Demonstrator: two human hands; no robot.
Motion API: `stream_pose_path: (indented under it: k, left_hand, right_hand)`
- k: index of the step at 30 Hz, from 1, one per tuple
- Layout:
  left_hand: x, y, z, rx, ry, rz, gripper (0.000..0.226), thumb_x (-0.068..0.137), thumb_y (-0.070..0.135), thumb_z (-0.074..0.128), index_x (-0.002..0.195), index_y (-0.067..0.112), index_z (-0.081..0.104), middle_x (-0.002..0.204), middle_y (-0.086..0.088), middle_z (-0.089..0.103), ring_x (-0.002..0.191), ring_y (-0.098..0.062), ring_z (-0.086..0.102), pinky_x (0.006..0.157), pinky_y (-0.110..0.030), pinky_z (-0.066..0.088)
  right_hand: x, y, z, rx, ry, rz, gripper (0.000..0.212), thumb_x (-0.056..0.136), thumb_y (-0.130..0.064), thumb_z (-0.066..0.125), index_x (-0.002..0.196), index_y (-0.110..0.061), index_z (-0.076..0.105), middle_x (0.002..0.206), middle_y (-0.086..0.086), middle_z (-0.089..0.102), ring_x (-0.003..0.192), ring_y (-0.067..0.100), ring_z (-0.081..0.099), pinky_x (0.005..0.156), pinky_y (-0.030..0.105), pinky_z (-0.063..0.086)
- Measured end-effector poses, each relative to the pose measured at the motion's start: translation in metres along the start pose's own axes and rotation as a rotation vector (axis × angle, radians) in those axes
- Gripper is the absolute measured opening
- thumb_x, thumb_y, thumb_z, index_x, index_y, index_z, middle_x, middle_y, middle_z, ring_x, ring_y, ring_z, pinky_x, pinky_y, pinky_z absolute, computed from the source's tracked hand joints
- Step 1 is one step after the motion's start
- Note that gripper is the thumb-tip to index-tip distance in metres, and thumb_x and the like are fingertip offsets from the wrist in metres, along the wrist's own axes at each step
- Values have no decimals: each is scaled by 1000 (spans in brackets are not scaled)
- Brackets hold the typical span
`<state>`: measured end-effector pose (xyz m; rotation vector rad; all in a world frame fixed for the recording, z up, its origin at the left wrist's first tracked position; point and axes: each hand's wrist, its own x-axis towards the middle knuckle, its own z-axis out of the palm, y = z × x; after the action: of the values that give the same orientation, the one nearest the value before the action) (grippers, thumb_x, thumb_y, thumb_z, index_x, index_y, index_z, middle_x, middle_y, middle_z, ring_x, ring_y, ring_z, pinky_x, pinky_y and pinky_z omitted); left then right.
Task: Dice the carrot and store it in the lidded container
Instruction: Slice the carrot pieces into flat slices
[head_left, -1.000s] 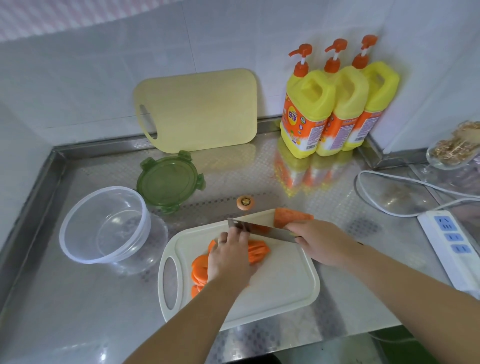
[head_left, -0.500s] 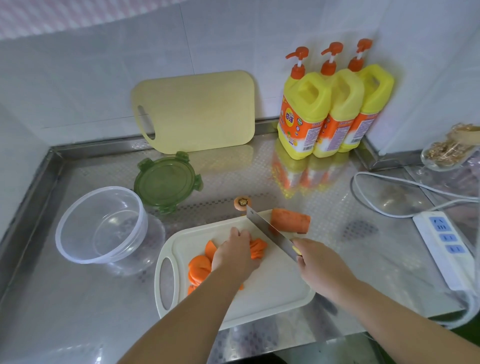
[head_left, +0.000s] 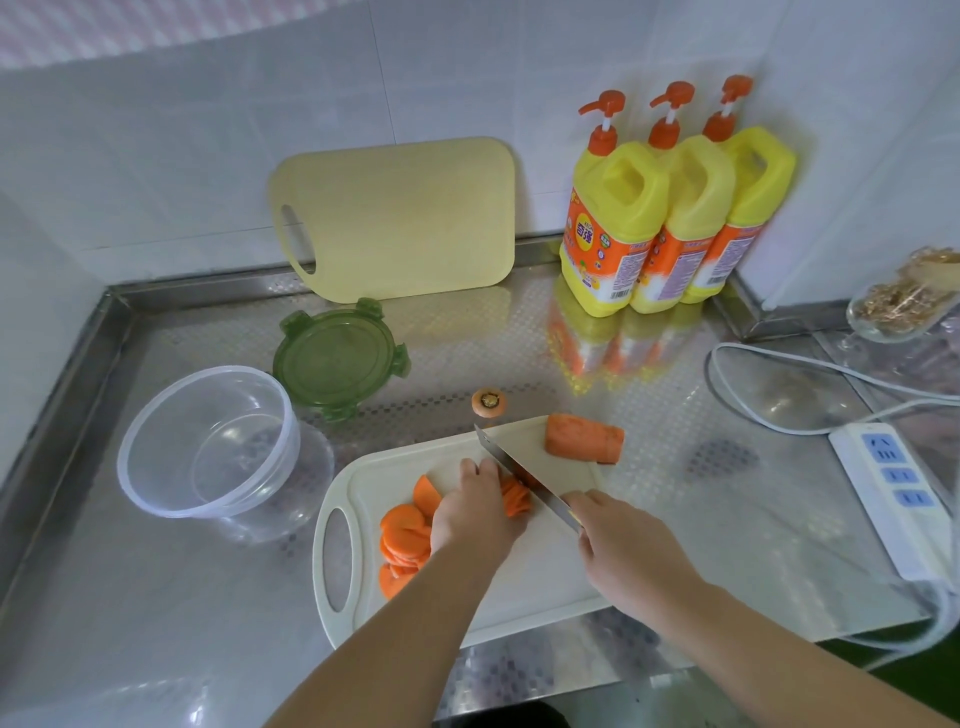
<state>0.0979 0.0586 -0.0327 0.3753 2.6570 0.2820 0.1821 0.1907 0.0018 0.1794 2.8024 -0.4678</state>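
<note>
— Starting with surfaces: what is the worktop (head_left: 649, 395) like?

— Embossed steel, shiny enough to mirror things. At the lower middle of the frame lies a smooth white plastic chopping board (head_left: 545, 587), rounded at the corners, with an oval handle slot at its left end.

— And the carrot?

— In parts. A blunt, matt orange carrot chunk (head_left: 584, 438) sits at the board's upper right corner. Thin flat loose rounds (head_left: 402, 535) are piled toward the left, a fanned stack (head_left: 517, 496) stands at the centre, and the cut-off carrot top (head_left: 488, 402) rests on the steel just above the board.

— The hands?

— The left hand (head_left: 475, 519), fingers bent, bears down on the fanned stack. The right hand (head_left: 623, 551) is clenched round the handle of a broad steel knife (head_left: 524, 480), its blade running diagonally, edge down at the stack beside the left fingers.

— The container?

— The clear container (head_left: 208, 441), a round plastic tub, is left of the board. Its translucent green lid (head_left: 337, 356), with clip tabs, lies flat just above it to the right.
</note>
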Motion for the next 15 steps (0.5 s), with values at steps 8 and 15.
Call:
stream_pose_path:
  k: [8, 15]
  left_hand:
    - [0, -2, -7, -81, -32, -17, 58, 85, 52, 60, 123, 13, 41, 120, -5, 42, 100, -23, 60, 71, -27, 43]
    - [-2, -7, -12, -158, -32, 2, 49, 89, 47, 57, 122, 12, 49, 120, -8, 48, 104, -22, 56, 86, -28, 45]
  right_hand:
    - [2, -2, 0, 33, 8, 22, 28, 97, -15, 35, 123, -19, 45, 95, -5, 48, 80, 13, 46, 66, 24, 35]
    - [2, -4, -2, 47, 10, 31, 29, 97, -16, 35, 124, -19, 45, 95, -7, 47, 80, 12, 45, 67, 22, 33]
